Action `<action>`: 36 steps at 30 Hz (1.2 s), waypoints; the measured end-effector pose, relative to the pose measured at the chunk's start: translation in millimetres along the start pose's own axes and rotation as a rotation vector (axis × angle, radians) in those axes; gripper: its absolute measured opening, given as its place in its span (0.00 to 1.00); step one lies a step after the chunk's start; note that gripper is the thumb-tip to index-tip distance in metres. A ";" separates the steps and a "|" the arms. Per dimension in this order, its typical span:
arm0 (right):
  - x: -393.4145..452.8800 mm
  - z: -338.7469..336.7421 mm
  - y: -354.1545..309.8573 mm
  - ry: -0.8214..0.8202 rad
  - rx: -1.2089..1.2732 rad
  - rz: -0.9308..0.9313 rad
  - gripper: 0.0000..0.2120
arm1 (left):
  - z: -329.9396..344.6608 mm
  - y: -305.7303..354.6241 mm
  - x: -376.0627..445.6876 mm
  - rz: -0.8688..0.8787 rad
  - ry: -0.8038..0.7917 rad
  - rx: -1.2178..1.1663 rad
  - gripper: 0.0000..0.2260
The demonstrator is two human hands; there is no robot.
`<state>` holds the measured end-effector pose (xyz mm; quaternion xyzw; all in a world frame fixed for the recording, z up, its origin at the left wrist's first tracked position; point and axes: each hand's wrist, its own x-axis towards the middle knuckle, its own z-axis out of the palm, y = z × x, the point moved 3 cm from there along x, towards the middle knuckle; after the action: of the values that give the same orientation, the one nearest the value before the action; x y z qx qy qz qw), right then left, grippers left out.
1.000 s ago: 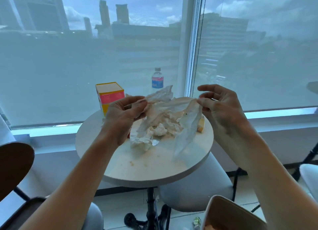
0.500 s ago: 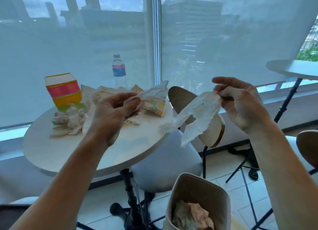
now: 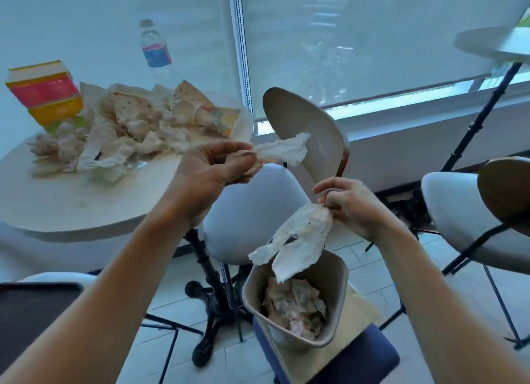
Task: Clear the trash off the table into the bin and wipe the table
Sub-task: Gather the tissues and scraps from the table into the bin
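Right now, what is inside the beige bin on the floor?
The beige bin holds crumpled pinkish-white paper trash; anything beneath that wad is covered. The right hand dangles a torn white tissue above it.

1. A window point(image 3: 372, 39) fills the far wall, veiled by a pale roller blind; a white mullion point(image 3: 241, 47) splits it.
2. Below the window runs a white sill point(image 3: 401, 131).
3. Under the sill, the floor point(image 3: 370, 280) is light tile.
4. Beside the mullion stands a chair point(image 3: 246, 211) with a grey seat and a curved tan back.
5. Right of the mullion, a second chair point(image 3: 459, 211) and a small round side table point(image 3: 487, 43) on a black leg.
6. Daylight is soft and bluish, probably overcast.
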<state>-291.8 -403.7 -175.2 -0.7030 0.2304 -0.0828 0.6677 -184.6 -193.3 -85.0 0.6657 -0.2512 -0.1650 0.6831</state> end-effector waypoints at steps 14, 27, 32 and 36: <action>18.9 8.2 82.8 -0.156 -0.388 0.145 0.09 | 44.5 -132.0 -41.5 -0.193 0.043 0.601 0.04; 17.6 44.6 1.4 -0.310 -0.373 -0.099 0.08 | 35.8 -123.2 -46.3 -0.182 -0.080 0.784 0.19; 24.0 75.9 -60.6 -0.311 -0.297 -0.279 0.07 | 5.2 -39.3 -32.3 0.084 0.093 0.713 0.09; 34.2 110.1 -100.6 -0.301 -0.274 -0.380 0.08 | -30.8 10.6 -24.6 0.198 0.213 0.699 0.05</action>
<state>-193.6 -319.2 -93.9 -0.8217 0.0019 -0.0692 0.5657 -188.6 -153.5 -77.1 0.8446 -0.2828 0.0678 0.4495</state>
